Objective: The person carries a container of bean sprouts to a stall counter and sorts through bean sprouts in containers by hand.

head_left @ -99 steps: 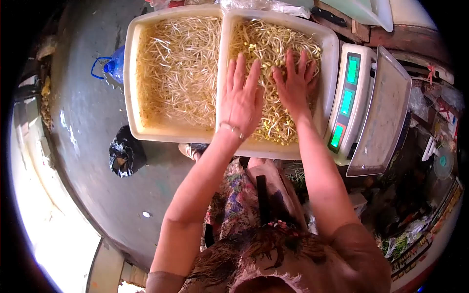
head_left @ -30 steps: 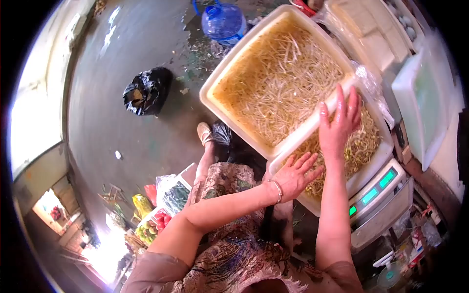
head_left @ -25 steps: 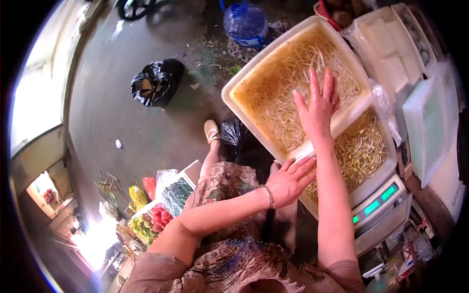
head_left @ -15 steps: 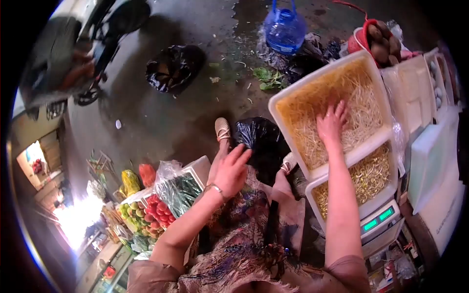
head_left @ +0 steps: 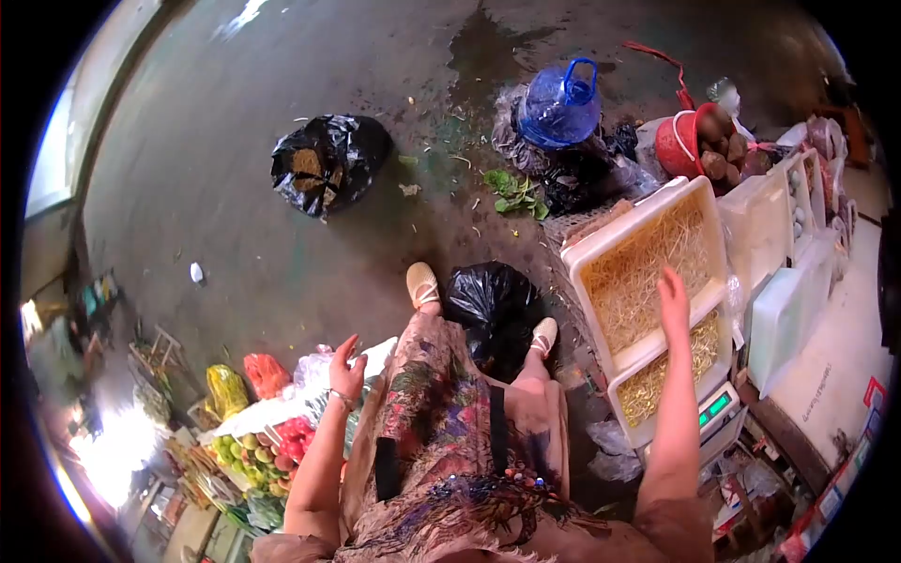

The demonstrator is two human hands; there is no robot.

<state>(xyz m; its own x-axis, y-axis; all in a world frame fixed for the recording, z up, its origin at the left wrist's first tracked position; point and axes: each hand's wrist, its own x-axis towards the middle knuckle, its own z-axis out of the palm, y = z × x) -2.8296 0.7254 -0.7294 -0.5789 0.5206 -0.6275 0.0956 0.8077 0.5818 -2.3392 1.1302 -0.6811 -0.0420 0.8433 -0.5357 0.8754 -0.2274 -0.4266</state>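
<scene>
My right hand hovers over the near right part of a white tub of thin pale bean sprouts, its fingers stretched out and nothing in them. Below that tub, under my right forearm, sits a second white tub with yellow-headed sprouts. My left hand is raised beside my lap with loosely bent fingers and holds nothing. It is nearest to a clear plastic bag and a pile of red tomatoes. Between my feet lies a knotted black plastic bag.
A scale with a green display stands beside the yellow sprouts. Farther off are a red bucket of brown tubers, a blue water jug, leafy greens and an open black bag on the wet floor.
My right hand has lifted off the bean sprouts and drawn back. My left hand has moved leftward, away from over my lap. The wheeled vehicle at upper left has left the view.
</scene>
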